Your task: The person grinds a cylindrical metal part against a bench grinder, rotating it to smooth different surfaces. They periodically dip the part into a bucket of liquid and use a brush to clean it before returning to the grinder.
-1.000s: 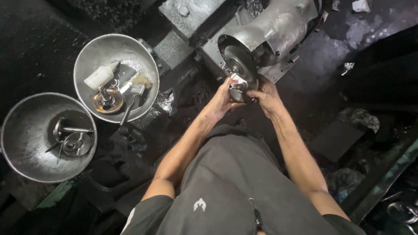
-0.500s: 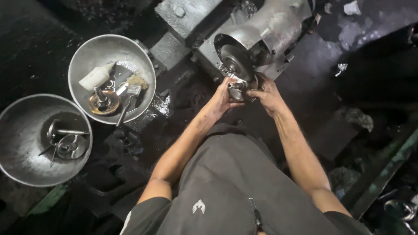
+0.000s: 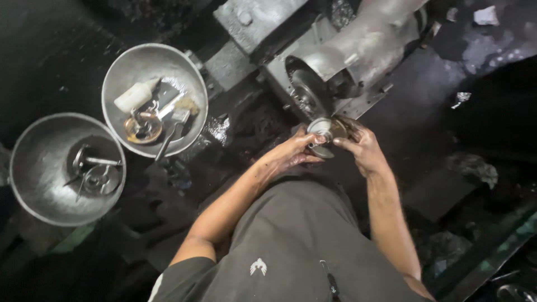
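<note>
From my feed, both hands meet just below the grey metal grinding machine (image 3: 358, 50). My left hand (image 3: 291, 154) and right hand (image 3: 363, 148) are each curled around a small round shiny metal disc part (image 3: 323, 134), fingers closed on its rim from opposite sides, so neither hand is open. The part sits close under the dark round grinding wheel (image 3: 305, 95); I cannot tell whether it touches the wheel. There is little room there: the wheel and machine housing crowd it from above, my grey-shirted torso (image 3: 291, 246) from below. More open space lies to the right, over the dark, grimy floor (image 3: 447, 100).

The disc is flat and circular with a raised centre, its broad face turned up towards the camera and slightly left; being round, it shows no clear long axis.

Well apart to the left sit two dull, scratched, round metal bowls. The nearer bowl (image 3: 120, 72) holds a pale cylindrical stick (image 3: 134, 96), a brownish ring-shaped part (image 3: 142, 128) and a slim metal tool (image 3: 168, 140). The farther bowl (image 3: 33, 184), low at the left edge, holds thin shiny metal rods and rings (image 3: 92, 173). Their rims nearly meet.
</note>
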